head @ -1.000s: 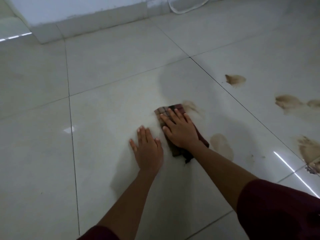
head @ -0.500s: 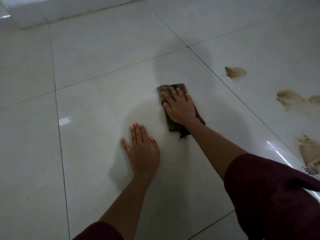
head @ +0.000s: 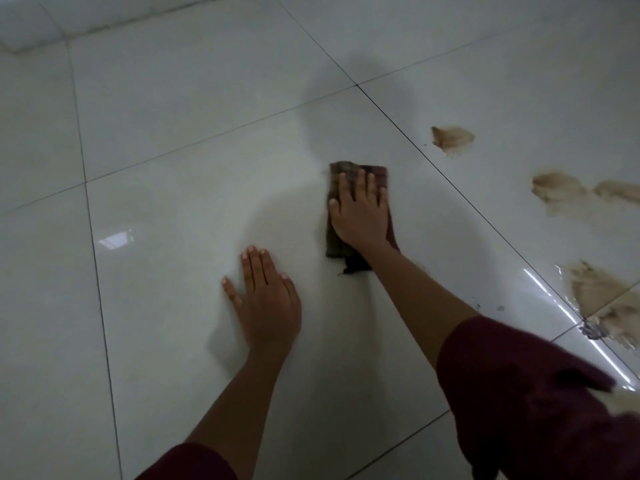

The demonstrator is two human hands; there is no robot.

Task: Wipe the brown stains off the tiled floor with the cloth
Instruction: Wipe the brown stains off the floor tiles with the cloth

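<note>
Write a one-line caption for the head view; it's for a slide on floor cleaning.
Right hand presses a cloth flat on the tiled floor; left hand braces, brown stains remaining.

Two hands flat on the tiled floor [head: 166, 209]: left hand [head: 268, 306], right hand [head: 360, 211]. One folded cloth [head: 334, 245], under the right hand. Four brown stains on the tiles to the right: one small stain [head: 452, 138], two adjoining stains [head: 554, 190] [head: 618, 192], one large smear [head: 602, 299] at the frame edge.
</note>
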